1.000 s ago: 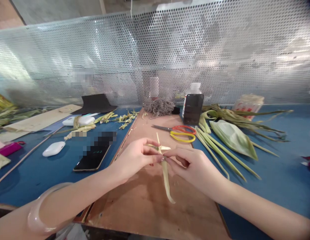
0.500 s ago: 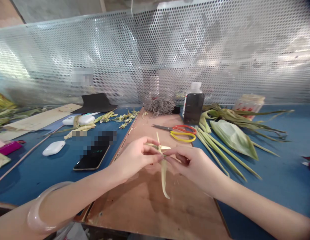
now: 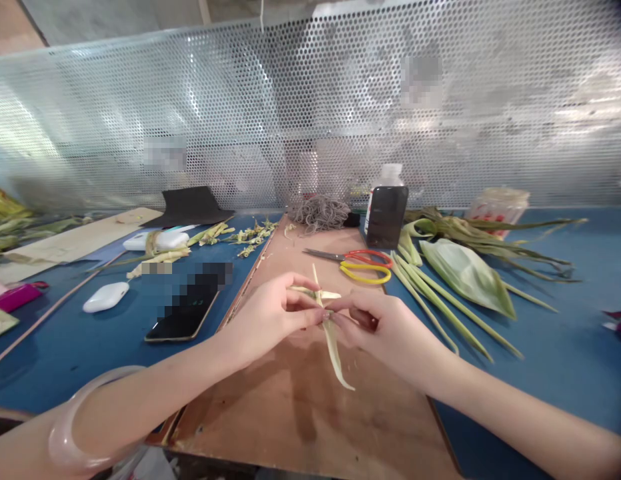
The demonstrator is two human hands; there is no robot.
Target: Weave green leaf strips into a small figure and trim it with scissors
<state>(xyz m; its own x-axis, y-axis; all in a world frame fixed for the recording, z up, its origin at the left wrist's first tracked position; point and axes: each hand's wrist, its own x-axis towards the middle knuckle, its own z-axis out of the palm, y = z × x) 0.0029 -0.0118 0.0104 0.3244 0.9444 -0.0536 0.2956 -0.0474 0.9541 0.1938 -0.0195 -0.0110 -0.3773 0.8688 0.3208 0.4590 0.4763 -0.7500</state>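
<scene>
- Worn-camera view, looking fwd & down at a wooden board point(image 3: 310, 407) set lengthwise on a blue work surface point(image 3: 555, 367); all places below are rel. to that board.
- L hand point(image 3: 267, 310): over the board's middle, thumb & fingers pinched tight on a pale leaf-strip piece point(image 3: 333, 353).
- R hand point(image 3: 390, 323): also over the board, coming in from its R side, thumb & forefinger clamped on the same piece, tips touching or nearly touching the L hand's.
- Leaf-strip piece: above mid-board, roughly cross-shaped; 1 short end points up, 1 to the R, 1 long curved tail hangs toward the board's near end. Its centre is mostly hidden by fingertips.
- Bottle point(image 3: 387, 217): upright by the board's far R corner, pale cap on; dark contents fill it approx. to the shoulder; white label on its L side.
- Jar point(image 3: 500, 207): clear, w/ red marks, well R of the board's far end, partly behind dried leaves point(image 3: 460, 230); can't tell what's in it.
- Clear plastic bag point(image 3: 145, 465): below the board's near L corner; contents unclear.
- White rounded case point(image 3: 106, 297): L of the board, closed, so inside n/a.
- On the board's far half: scissors point(image 3: 367, 265) w/ 1 red & 1 yellow handle, blades pointing L; behind them, grey string tangle point(image 3: 320, 213).
- R of board: green stalks point(image 3: 440, 307) & a broad green leaf point(image 3: 465, 277).
- L of board: dark phone point(image 3: 185, 320), plant scraps point(image 3: 257, 237).
</scene>
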